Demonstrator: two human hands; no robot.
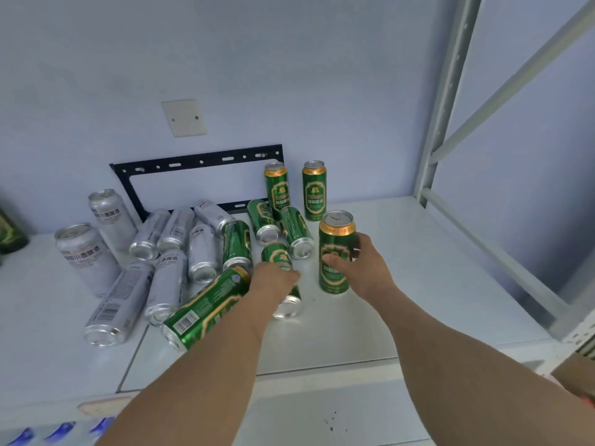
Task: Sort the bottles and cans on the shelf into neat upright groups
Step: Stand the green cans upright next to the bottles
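Note:
My right hand grips an upright green can standing on the white shelf. My left hand closes over a green can lying on its side. Two green cans stand upright at the back wall. Several more green cans lie on their sides in the middle, one large one near the front. Several silver cans lie tipped to the left, and two silver cans stand upright at far left.
A black metal bracket is fixed to the wall behind the cans. Grey shelf uprights and braces rise at the right. A dark green bottle shows at the left edge. A cardboard box corner sits lower right.

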